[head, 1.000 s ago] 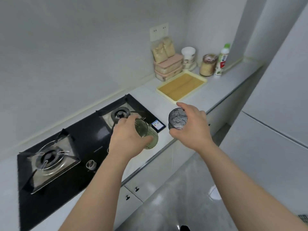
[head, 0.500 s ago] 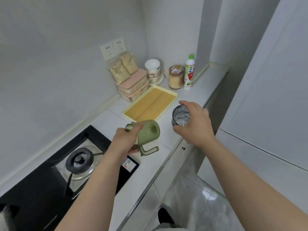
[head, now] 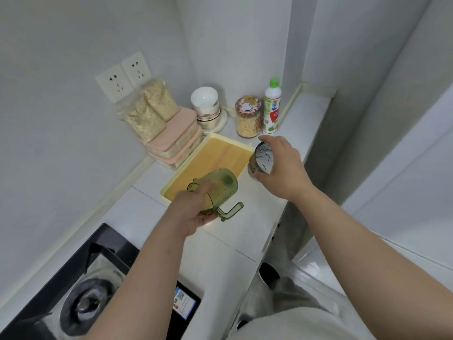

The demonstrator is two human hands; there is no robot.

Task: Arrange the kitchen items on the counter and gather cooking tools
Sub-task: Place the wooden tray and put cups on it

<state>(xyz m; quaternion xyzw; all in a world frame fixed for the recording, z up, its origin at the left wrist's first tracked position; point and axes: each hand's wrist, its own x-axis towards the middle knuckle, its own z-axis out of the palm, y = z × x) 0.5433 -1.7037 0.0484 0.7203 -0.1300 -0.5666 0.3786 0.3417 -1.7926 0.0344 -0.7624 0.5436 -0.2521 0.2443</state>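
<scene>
Green mug [head: 218,187], see-through and empty, tipped on its side with handle downward, gripped at the mouth by the left hand [head: 193,212], above the near corner of the tray [head: 220,155]. Dark patterned glass [head: 262,158], also tilted and seemingly empty, clasped by the curled fingers of the right hand [head: 282,168], just past the tray's right edge. Nothing in the yellow-rimmed, wood-toned tray itself. Toward the counter's back corner: jar [head: 248,117] of pale yellow kernels, touching a white bottle [head: 271,109] with green cap; stacked white bowls [head: 206,104]; three pink-lidded boxes [head: 176,141], contents hard to tell, with two bags [head: 149,111] of grain leaning on top. White counter [head: 220,246], black stove [head: 73,290] at its near left end. Two sockets [head: 122,74] on the pale wall behind the bags.
</scene>
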